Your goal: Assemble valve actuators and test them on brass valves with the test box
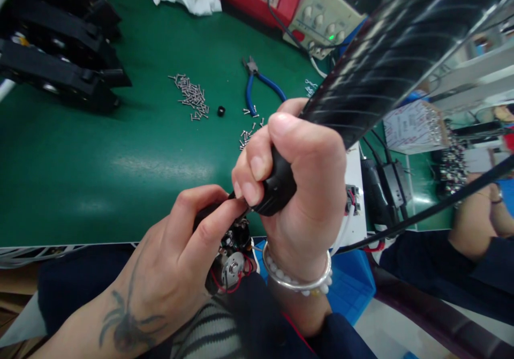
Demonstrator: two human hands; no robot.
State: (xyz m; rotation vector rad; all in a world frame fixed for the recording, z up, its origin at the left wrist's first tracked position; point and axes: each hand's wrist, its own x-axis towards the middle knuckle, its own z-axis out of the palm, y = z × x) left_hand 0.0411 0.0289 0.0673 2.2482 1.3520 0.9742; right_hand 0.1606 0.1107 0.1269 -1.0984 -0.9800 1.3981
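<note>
My right hand (311,182) is wrapped around a black electric screwdriver (365,65), whose body slants up to the top right. Its nose points down to the left, and the tip is hidden at my fingers. Below it, my left hand (176,252) grips a black-cased assembly with a silver round motor (233,269) and red wires. The left thumb and index finger meet the right fingertips near the screwdriver's nose. Much of the assembly lies hidden under my left hand.
On the green table lie a pile of screws (193,97), a small black ring (221,111) and blue-handled cutters (249,89). Black housings (60,48) stand at left, a power supply (321,19) at the back. A blue bin (353,279) is below; a co-worker's arm (474,220) shows at right.
</note>
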